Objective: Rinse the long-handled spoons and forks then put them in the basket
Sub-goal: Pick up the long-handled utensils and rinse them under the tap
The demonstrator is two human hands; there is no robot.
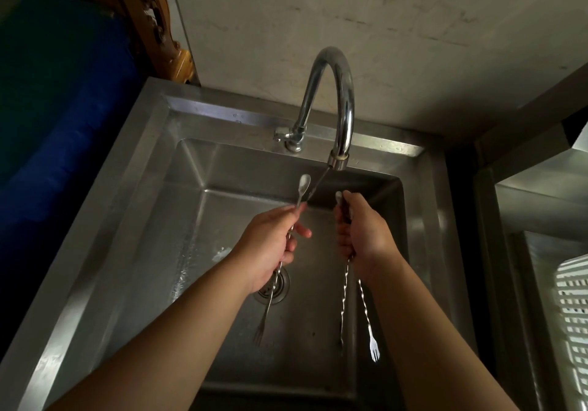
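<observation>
Over a steel sink [133,207], my left hand [270,245] grips one long twisted-handle utensil [304,185], spoon bowl up and fork end hanging toward the drain. A thin water stream runs from the faucet [337,92] onto my left fingertips beside the spoon bowl. My right hand [362,229] grips a bundle of long twisted-handle utensils [366,309]; their fork ends hang below the fist and a spoon tip shows above it. A white slotted basket [572,309] sits at the far right edge.
The round drain [281,286] lies under my left wrist. A steel counter [541,194] adjoins the sink on the right, below a plastered wall. A dark blue surface and a carved wooden piece [159,22] stand to the left.
</observation>
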